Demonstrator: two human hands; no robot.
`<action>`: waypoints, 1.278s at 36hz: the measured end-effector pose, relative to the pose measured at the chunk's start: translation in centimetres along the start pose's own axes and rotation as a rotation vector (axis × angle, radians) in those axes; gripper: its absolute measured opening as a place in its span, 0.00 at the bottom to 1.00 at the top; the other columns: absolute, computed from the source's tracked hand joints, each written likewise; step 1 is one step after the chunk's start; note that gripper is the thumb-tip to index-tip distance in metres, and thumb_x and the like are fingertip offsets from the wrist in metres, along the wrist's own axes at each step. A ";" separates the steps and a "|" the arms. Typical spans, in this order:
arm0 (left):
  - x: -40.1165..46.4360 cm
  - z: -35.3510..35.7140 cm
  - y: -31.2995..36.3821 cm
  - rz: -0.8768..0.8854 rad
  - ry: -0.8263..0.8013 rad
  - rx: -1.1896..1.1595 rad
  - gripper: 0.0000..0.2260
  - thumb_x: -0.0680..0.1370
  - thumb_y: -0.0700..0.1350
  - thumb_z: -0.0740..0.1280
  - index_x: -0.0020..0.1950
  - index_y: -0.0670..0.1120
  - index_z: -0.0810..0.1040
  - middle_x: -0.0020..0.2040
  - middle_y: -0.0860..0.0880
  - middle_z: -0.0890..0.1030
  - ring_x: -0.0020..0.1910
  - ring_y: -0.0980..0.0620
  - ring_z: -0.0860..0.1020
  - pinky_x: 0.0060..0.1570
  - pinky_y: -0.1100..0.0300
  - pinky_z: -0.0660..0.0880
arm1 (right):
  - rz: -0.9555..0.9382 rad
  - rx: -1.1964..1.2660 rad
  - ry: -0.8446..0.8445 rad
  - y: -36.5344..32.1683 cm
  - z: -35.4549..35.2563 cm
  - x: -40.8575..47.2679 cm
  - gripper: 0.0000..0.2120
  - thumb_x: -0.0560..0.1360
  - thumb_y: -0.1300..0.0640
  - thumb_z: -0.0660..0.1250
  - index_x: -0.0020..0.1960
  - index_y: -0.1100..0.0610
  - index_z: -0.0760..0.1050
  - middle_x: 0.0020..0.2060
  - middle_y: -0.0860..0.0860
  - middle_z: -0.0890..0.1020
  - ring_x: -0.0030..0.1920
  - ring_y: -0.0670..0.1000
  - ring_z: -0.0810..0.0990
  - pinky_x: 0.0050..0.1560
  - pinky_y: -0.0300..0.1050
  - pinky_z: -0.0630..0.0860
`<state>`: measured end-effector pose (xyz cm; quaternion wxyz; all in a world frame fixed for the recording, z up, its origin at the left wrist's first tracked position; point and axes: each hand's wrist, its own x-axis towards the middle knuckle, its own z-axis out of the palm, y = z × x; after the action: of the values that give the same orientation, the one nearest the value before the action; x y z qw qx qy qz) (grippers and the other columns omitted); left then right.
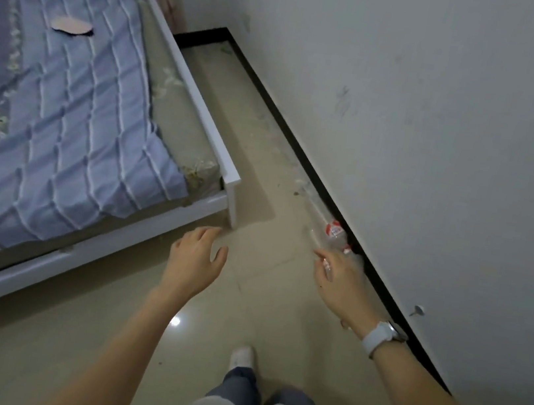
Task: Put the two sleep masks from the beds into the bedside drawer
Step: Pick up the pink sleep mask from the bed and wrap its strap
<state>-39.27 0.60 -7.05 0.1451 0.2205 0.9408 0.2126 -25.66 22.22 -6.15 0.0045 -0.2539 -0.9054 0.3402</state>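
Observation:
A pink sleep mask [72, 26] lies flat on the blue quilted bedspread of a white-framed bed [202, 113] at the upper left. My left hand [197, 254] hovers over the floor just off the bed's near corner, fingers apart and empty. My right hand [340, 282], with a white watch on the wrist, is held out near the wall, also empty with loose fingers. Both hands are far from the mask. No second mask and no bedside drawer are in view.
A narrow strip of beige tiled floor [263, 174] runs between the bed and the white wall [443, 124] with its black skirting. Clear plastic bottles [332, 231] with red labels lie against the skirting. My foot [242, 358] stands on the floor below.

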 end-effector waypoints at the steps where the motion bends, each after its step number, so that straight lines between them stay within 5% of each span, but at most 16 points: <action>1: 1.9 -0.6 0.0 -0.009 -0.003 -0.005 0.19 0.76 0.49 0.62 0.66 0.44 0.69 0.65 0.42 0.74 0.63 0.42 0.72 0.62 0.45 0.67 | 0.002 0.005 -0.008 -0.6 -0.3 2.0 0.13 0.76 0.59 0.60 0.59 0.58 0.74 0.56 0.55 0.80 0.57 0.54 0.75 0.52 0.34 0.62; 10: 19.5 -1.2 1.4 -0.063 -0.051 -0.099 0.19 0.77 0.48 0.61 0.67 0.44 0.69 0.65 0.41 0.74 0.62 0.41 0.73 0.62 0.42 0.69 | 0.052 0.049 -0.087 -1.0 -2.9 20.1 0.15 0.77 0.57 0.57 0.63 0.56 0.70 0.61 0.54 0.76 0.61 0.52 0.73 0.64 0.52 0.70; 25: 53.9 -7.4 5.8 -0.196 0.052 -0.146 0.20 0.78 0.48 0.60 0.69 0.44 0.66 0.68 0.42 0.71 0.65 0.43 0.70 0.65 0.43 0.67 | -0.119 -0.066 -0.223 -7.0 -7.9 58.1 0.16 0.78 0.57 0.56 0.64 0.58 0.69 0.61 0.57 0.76 0.61 0.57 0.71 0.63 0.54 0.69; 36: 71.1 -11.0 -4.6 -0.574 0.119 -0.216 0.19 0.77 0.49 0.60 0.68 0.46 0.67 0.67 0.43 0.72 0.65 0.42 0.71 0.65 0.44 0.65 | -0.275 -0.129 -0.444 -16.6 -2.6 82.8 0.16 0.78 0.58 0.56 0.65 0.59 0.67 0.65 0.57 0.73 0.66 0.56 0.68 0.67 0.48 0.63; 46: 92.6 -24.0 -13.7 -0.598 0.264 -0.213 0.19 0.77 0.46 0.61 0.67 0.42 0.68 0.64 0.39 0.74 0.60 0.38 0.74 0.61 0.43 0.70 | -0.420 -0.199 -0.562 -32.1 3.4 105.0 0.16 0.78 0.59 0.56 0.65 0.59 0.68 0.62 0.58 0.74 0.63 0.56 0.71 0.65 0.49 0.66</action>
<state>-132.60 25.57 -9.22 0.1004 -0.1108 0.9470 0.2843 -132.37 48.22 -6.22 -0.1995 0.0418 -0.9324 0.2986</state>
